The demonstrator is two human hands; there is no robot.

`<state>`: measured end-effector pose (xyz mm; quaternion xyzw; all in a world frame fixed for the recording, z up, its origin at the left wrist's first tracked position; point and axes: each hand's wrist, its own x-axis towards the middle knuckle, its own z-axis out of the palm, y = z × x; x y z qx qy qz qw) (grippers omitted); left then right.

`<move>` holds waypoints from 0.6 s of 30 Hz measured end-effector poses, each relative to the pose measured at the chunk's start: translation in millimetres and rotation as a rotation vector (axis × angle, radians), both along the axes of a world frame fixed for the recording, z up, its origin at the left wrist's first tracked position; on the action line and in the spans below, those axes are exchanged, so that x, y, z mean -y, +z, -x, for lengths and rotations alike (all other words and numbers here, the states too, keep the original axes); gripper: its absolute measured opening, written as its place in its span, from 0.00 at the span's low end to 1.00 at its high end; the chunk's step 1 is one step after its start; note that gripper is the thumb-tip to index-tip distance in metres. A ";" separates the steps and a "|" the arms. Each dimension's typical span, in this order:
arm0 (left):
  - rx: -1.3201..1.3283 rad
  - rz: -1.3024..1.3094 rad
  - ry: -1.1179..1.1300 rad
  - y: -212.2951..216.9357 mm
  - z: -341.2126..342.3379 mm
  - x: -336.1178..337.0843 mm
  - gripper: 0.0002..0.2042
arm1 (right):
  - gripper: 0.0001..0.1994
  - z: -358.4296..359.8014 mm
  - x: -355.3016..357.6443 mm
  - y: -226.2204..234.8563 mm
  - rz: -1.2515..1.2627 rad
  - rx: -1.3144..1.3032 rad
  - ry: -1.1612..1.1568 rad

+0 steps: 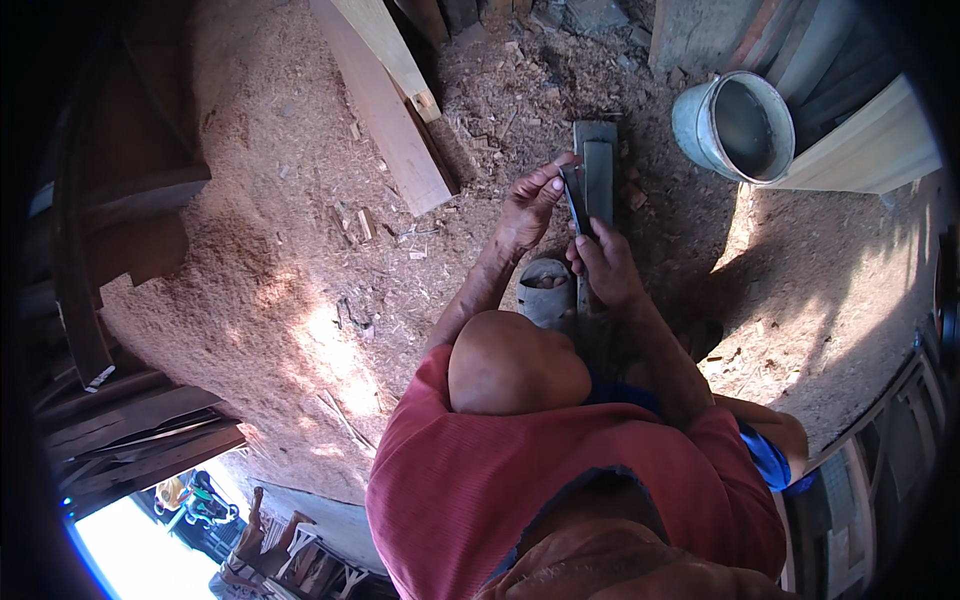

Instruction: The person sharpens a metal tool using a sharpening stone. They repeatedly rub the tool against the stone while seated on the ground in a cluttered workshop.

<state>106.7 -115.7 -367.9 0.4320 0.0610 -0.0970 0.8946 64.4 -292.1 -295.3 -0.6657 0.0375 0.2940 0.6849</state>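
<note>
A dark, narrow flat blade (576,203) is held between my two hands, tilted above a grey rectangular block (598,178). The fingertips of my left hand (533,208) pinch its far end. My right hand (610,268) closes round the near end, thumb along its side. What kind of tool it is, I cannot make out for sure. The block looks like a sharpening stone on a longer grey board. My foot in a sandal (546,283) rests beside the board's near part.
A metal bucket (694,128) of cloudy liquid stands at the far right, beside leaning planks (870,145). Long boards (385,120) lie at the far left. Shavings and wood scraps cover the floor (300,220). Stacked timber (140,430) stands on the left.
</note>
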 end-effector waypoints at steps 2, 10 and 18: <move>0.017 -0.010 0.021 6.1 0.1 -1.4 0.21 | 0.15 -2.2 4.5 0.7 0.109 0.070 0.047; -0.186 -0.151 -0.102 31.3 -2.4 -27.7 0.16 | 0.18 -26.0 28.5 13.4 0.566 0.454 0.264; -0.225 0.611 -0.374 57.5 7.9 -26.3 0.33 | 0.16 -39.4 53.0 16.9 0.527 0.556 0.387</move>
